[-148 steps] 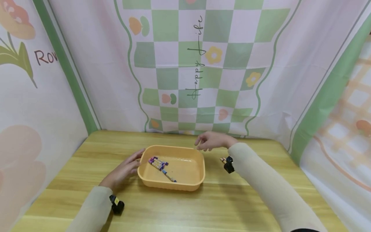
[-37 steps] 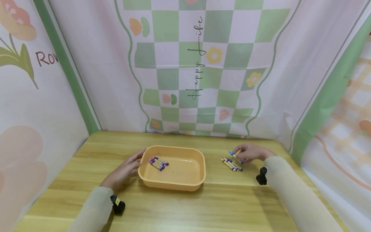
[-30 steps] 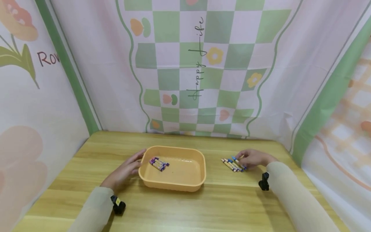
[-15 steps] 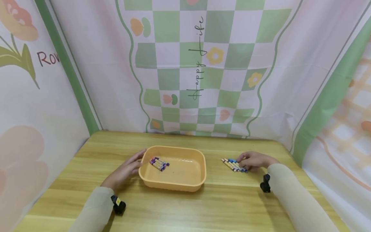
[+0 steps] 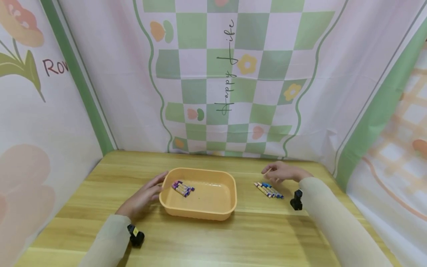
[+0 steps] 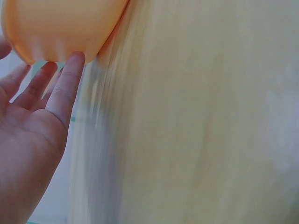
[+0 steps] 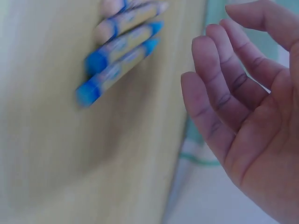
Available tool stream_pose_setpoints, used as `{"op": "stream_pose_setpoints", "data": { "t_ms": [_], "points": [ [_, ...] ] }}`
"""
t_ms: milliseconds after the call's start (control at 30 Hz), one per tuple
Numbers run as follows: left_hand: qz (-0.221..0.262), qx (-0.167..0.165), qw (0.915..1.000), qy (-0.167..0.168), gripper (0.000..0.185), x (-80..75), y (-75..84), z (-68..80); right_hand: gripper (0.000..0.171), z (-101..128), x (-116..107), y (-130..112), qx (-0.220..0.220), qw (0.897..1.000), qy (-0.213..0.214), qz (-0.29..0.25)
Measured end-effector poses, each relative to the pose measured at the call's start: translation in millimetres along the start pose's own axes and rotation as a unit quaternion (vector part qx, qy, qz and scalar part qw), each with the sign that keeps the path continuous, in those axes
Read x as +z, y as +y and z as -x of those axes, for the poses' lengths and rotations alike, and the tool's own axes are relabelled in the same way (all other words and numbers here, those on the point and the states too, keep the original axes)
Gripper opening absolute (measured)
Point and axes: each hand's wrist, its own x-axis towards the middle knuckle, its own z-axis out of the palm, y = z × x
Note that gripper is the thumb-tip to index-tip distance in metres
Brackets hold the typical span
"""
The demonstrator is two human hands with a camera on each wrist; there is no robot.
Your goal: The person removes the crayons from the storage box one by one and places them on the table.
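From the head view, the left hand [image 5: 141,196] is resting flat against the tub [image 5: 198,207] on the counter [image 5: 213,237]. The right hand [image 5: 283,172] is hovering, fingers loose, above the crayons [image 5: 268,190].

Left wrist view: straight fingers [image 6: 65,84] are touching the tub [image 6: 60,28].

Right wrist view: the hand [image 7: 247,116] is hanging spread, holding nothing, beside the crayons [image 7: 119,51].

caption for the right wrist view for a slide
Empty right hand held open beside a row of blue-tipped crayons on the wooden table.

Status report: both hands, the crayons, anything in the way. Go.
Left hand open, fingers against orange tray. Right hand open, no grip, above crayon row on table. Purple crayons in tray. Nothing between.
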Motion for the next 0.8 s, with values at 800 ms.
{"op": "stream_pose_setpoints", "data": {
  "t_ms": [800],
  "points": [
    [0.004,0.030,0.9993,-0.019,0.061,-0.1,-1.1,-0.7,0.031,-75.8,64.1,-129.0,-0.094,0.992,-0.072,0.054]
  ]
}}
